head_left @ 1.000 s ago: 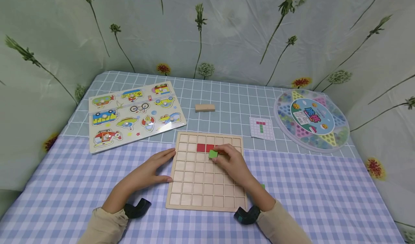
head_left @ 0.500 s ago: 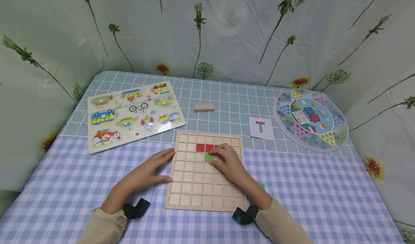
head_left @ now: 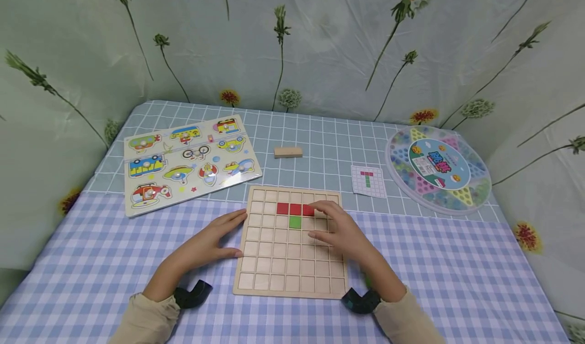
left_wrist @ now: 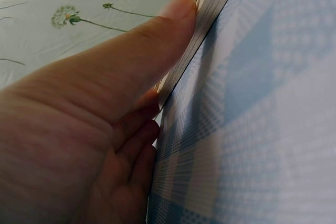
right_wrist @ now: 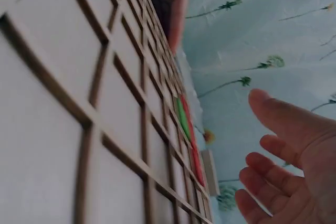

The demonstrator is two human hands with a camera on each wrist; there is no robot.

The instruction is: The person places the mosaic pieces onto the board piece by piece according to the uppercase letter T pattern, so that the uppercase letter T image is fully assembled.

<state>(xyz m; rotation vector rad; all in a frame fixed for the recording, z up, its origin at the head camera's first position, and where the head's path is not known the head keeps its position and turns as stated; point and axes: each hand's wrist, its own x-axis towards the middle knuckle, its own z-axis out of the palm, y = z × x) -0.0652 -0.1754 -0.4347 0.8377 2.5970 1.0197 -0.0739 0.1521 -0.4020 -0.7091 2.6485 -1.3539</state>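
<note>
A wooden grid board (head_left: 273, 266) lies on the checked cloth. Three red square tiles (head_left: 283, 209) sit side by side in one of its upper rows, and a green square tile (head_left: 295, 222) fills the cell under the middle red one. My left hand (head_left: 211, 240) touches the board's left edge with fingers and thumb, also seen with the thumb on the edge in the left wrist view. Over the board's right part hovers my right hand (head_left: 340, 232), thumb and fingers apart, holding nothing. Its fingertips partly cover the rightmost red tile.
A paper pattern card (head_left: 368, 181) with a red and green T lies behind the board to the right. Beyond it is a round game box (head_left: 440, 170). A vehicle peg puzzle (head_left: 192, 163) lies at left, a wooden block (head_left: 288, 152) behind. Something green (head_left: 367, 280) shows beside my right forearm.
My right hand set the green tile into the cell under the middle red one, let go and drew back to the right. The left hand has stayed at the board's edge.
</note>
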